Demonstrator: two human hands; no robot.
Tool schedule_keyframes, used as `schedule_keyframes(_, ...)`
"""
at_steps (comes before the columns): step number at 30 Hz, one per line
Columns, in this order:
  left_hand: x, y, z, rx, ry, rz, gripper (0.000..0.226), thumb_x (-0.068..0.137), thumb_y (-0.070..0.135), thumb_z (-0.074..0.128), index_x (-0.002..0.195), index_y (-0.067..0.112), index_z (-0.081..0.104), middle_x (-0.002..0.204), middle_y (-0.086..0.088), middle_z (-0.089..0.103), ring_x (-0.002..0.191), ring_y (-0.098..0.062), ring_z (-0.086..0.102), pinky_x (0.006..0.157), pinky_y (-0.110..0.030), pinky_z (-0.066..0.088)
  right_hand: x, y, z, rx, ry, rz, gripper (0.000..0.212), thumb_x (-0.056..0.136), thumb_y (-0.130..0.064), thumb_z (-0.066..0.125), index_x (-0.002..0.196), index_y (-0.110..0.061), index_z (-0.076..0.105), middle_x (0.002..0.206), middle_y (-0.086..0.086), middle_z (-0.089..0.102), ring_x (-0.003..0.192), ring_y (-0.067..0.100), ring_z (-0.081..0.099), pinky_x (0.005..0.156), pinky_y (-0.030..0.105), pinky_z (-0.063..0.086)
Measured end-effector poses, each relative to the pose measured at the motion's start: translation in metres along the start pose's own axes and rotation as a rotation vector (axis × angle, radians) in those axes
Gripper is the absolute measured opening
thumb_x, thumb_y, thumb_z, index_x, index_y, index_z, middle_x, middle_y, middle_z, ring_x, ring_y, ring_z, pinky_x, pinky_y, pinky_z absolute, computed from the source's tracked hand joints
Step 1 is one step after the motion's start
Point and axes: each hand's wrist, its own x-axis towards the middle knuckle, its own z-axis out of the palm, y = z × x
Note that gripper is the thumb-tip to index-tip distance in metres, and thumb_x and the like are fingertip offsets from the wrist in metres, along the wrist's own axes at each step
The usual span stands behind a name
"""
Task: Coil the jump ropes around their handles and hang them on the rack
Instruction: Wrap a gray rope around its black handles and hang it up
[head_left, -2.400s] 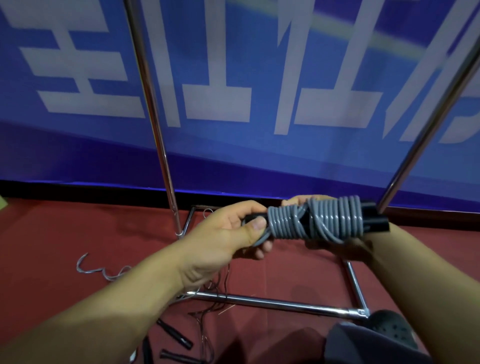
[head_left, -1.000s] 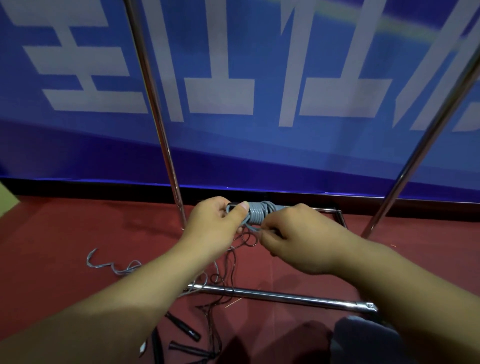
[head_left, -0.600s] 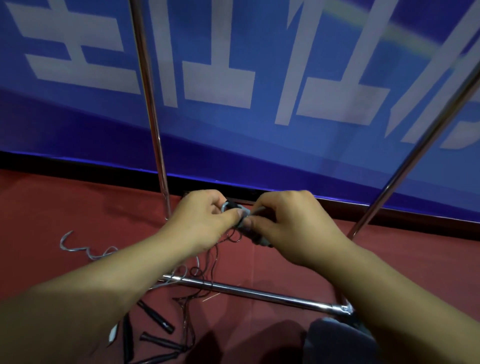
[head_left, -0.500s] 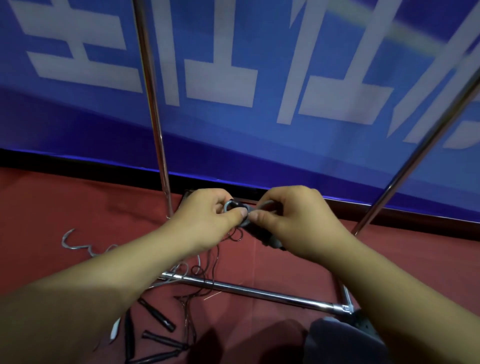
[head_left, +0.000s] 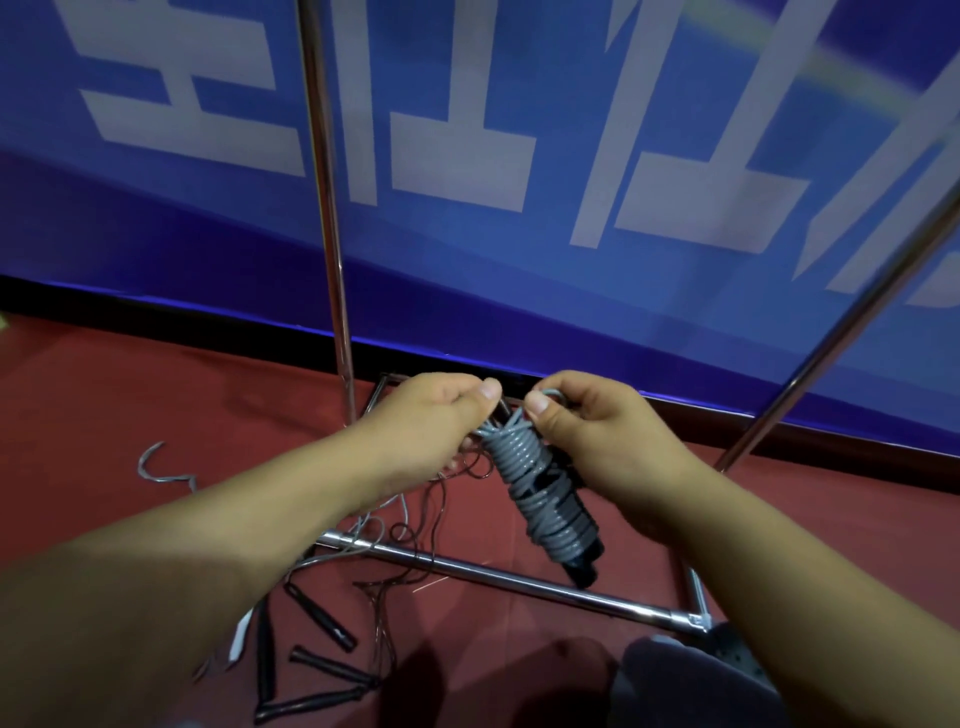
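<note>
A grey jump rope is coiled tightly around its black handles, and the bundle hangs tilted with its lower end toward me. My left hand grips the bundle's upper end, thumb on top. My right hand pinches a loop of the grey rope at the top between thumb and fingers. The chrome rack's left upright and slanted right upright rise behind my hands, and its base bar lies on the red floor below.
Several black-handled ropes with thin tangled cords lie on the floor at lower left. A metal S-hook lies further left. A blue banner wall stands behind the rack. My knee shows at bottom right.
The coiled bundle has swung from level to hanging steeply downward. My right hand slid from covering the coils to pinching the loop at the top. My left hand keeps its grip.
</note>
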Motion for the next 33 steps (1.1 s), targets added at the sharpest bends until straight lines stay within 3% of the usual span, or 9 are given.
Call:
schedule_keyframes(6, 0.001, 0.004, 0.012, -0.528, 0.141, -0.216, 0.054, 0.097, 0.056, 0.05, 0.112, 0.009, 0.071, 0.096, -0.008, 0.07, 0.088, -0.023, 0.06, 0.084, -0.042, 0.049, 0.009, -0.002, 0.014, 0.101, 0.196, -0.044, 0.017, 0.097, -0.018, 0.064, 0.083, -0.011, 0.07, 0.066, 0.001, 0.067, 0.061, 0.013, 0.06, 0.061, 0.029, 0.051)
schedule_keyframes(11, 0.002, 0.011, 0.016, -0.746, 0.124, -0.286, 0.05, 0.099, 0.056, 0.045, 0.116, 0.015, 0.067, 0.1, -0.007, 0.073, 0.087, -0.019, 0.067, 0.085, -0.037, 0.056, 0.018, -0.006, 0.018, 0.02, 0.404, -0.083, 0.019, 0.095, -0.023, 0.068, 0.077, -0.017, 0.07, 0.067, -0.002, 0.071, 0.062, 0.013, 0.066, 0.068, 0.035, 0.057)
schedule_keyframes(15, 0.005, 0.011, 0.019, -0.691, 0.149, -0.299, 0.053, 0.103, 0.054, 0.035, 0.123, 0.015, 0.066, 0.118, -0.007, 0.073, 0.11, -0.019, 0.068, 0.093, -0.04, 0.054, 0.025, -0.003, 0.021, -0.027, 0.529, -0.093, 0.017, 0.093, -0.026, 0.069, 0.077, -0.019, 0.071, 0.071, -0.001, 0.073, 0.073, 0.021, 0.07, 0.076, 0.044, 0.058)
schedule_keyframes(19, 0.008, 0.008, 0.024, -0.607, 0.183, -0.323, 0.061, 0.102, 0.061, 0.024, 0.122, 0.023, 0.068, 0.118, -0.005, 0.073, 0.107, -0.021, 0.064, 0.084, -0.037, 0.049, 0.024, -0.002, 0.029, -0.016, 0.548, -0.066, 0.016, 0.091, -0.027, 0.073, 0.076, -0.021, 0.072, 0.071, -0.005, 0.073, 0.073, 0.018, 0.071, 0.076, 0.043, 0.058)
schedule_keyframes(21, 0.009, 0.008, 0.026, -0.634, 0.201, -0.337, 0.064, 0.1, 0.065, 0.026, 0.121, 0.022, 0.069, 0.115, -0.009, 0.074, 0.107, -0.023, 0.068, 0.092, -0.041, 0.053, 0.022, -0.006, 0.038, 0.014, 0.491, -0.064, 0.012, 0.09, -0.026, 0.074, 0.08, -0.019, 0.074, 0.072, -0.003, 0.074, 0.075, 0.021, 0.072, 0.076, 0.044, 0.058)
schedule_keyframes(23, 0.009, 0.009, 0.024, -0.666, 0.217, -0.33, 0.067, 0.098, 0.067, 0.03, 0.113, 0.019, 0.074, 0.111, -0.011, 0.075, 0.105, -0.028, 0.071, 0.099, -0.047, 0.052, 0.019, -0.009, 0.046, 0.049, 0.428, -0.058, 0.011, 0.089, -0.025, 0.074, 0.082, -0.016, 0.075, 0.074, 0.001, 0.075, 0.077, 0.025, 0.072, 0.076, 0.047, 0.059)
schedule_keyframes(26, 0.009, 0.008, 0.018, -0.656, 0.219, -0.312, 0.066, 0.099, 0.064, 0.035, 0.094, 0.015, 0.079, 0.104, -0.013, 0.076, 0.094, -0.028, 0.074, 0.092, -0.043, 0.055, 0.014, -0.014, 0.049, 0.1, 0.335, -0.05, 0.014, 0.092, -0.022, 0.071, 0.083, -0.012, 0.074, 0.075, 0.009, 0.075, 0.072, 0.029, 0.072, 0.074, 0.051, 0.059)
schedule_keyframes(31, 0.006, 0.006, 0.012, -0.433, 0.325, -0.237, 0.052, 0.094, 0.062, 0.051, 0.095, 0.017, 0.077, 0.091, -0.012, 0.077, 0.089, -0.031, 0.074, 0.095, -0.054, 0.055, 0.01, -0.027, 0.042, 0.269, 0.198, 0.09, 0.022, 0.099, -0.02, 0.062, 0.09, -0.001, 0.069, 0.081, 0.015, 0.076, 0.067, 0.022, 0.072, 0.064, 0.035, 0.061)
schedule_keyframes(33, 0.004, 0.008, 0.011, -0.348, 0.376, -0.168, 0.052, 0.087, 0.066, 0.056, 0.089, 0.017, 0.076, 0.088, -0.014, 0.076, 0.08, -0.025, 0.071, 0.088, -0.055, 0.055, 0.009, -0.029, 0.038, 0.215, 0.217, 0.093, 0.023, 0.098, -0.025, 0.064, 0.088, -0.005, 0.069, 0.072, 0.011, 0.074, 0.057, 0.018, 0.069, 0.054, 0.029, 0.055)
